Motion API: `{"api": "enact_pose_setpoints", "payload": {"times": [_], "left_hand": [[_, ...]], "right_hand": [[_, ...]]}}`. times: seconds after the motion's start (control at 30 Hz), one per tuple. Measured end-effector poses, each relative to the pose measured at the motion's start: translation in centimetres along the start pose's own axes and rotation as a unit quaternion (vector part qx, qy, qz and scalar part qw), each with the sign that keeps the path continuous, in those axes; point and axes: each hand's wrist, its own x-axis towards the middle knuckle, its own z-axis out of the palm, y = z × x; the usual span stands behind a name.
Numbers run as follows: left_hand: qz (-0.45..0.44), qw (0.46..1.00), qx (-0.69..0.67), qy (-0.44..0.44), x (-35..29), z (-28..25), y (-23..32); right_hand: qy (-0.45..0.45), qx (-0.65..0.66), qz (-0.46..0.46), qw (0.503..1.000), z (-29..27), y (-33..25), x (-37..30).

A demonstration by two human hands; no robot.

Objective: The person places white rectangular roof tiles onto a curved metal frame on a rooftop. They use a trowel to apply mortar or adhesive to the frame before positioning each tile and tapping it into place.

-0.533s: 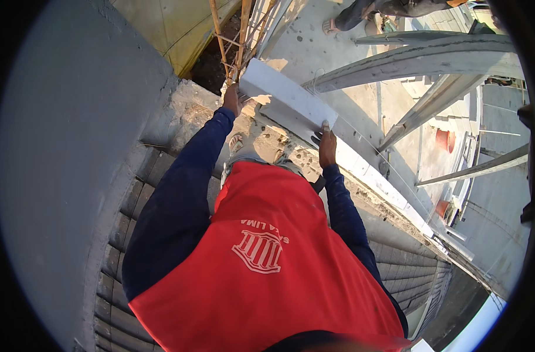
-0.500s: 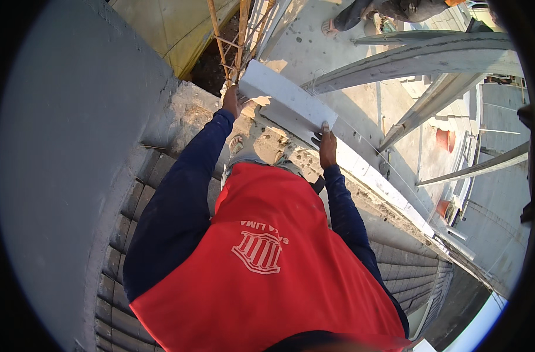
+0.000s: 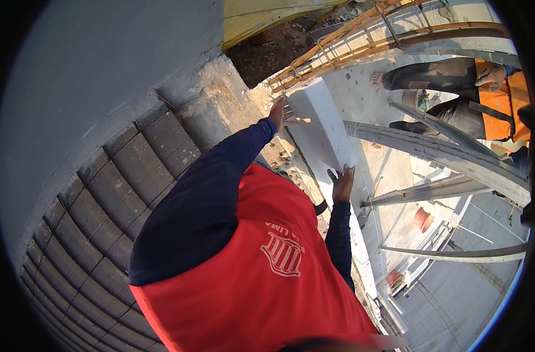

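Observation:
A long pale grey concrete block (image 3: 323,120) lies along the top of a low wall, its length running away from me. My left hand (image 3: 279,114) holds its far left side, fingers stretched along the face. At the near end my right hand (image 3: 342,183) grips the block, thumb and fingers apart against the end. Part of the block's underside is hidden. A thin string (image 3: 370,179) runs close beside the block and the wall (image 3: 361,252).
Rusty rebar (image 3: 390,26) stands beyond the block, near a dark pit (image 3: 273,53). Stepped grey tiles (image 3: 126,176) lie left, beside a smooth grey wall (image 3: 103,70). Another person in an orange vest (image 3: 499,105) is at right, behind slanted concrete beams (image 3: 443,152).
My view has turned, and the block now runs more directly away from me. Both hands have stayed at it, the left with straighter fingers. More of the other person shows.

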Motion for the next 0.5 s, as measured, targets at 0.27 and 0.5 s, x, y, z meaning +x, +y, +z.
{"api": "enact_pose_setpoints", "payload": {"times": [0.27, 0.5], "left_hand": [[0.0, 1.0, 0.022, 0.003, 2.0, 0.4, -2.4], [-0.006, 1.0, 0.012, -0.001, 0.6, 1.3, -2.0]], "right_hand": [[-0.032, 0.076, 0.021, 0.996, 0.6, -0.9, -0.3], [-0.044, 0.062, 0.011, 0.997, 0.3, -1.1, -0.1]]}}
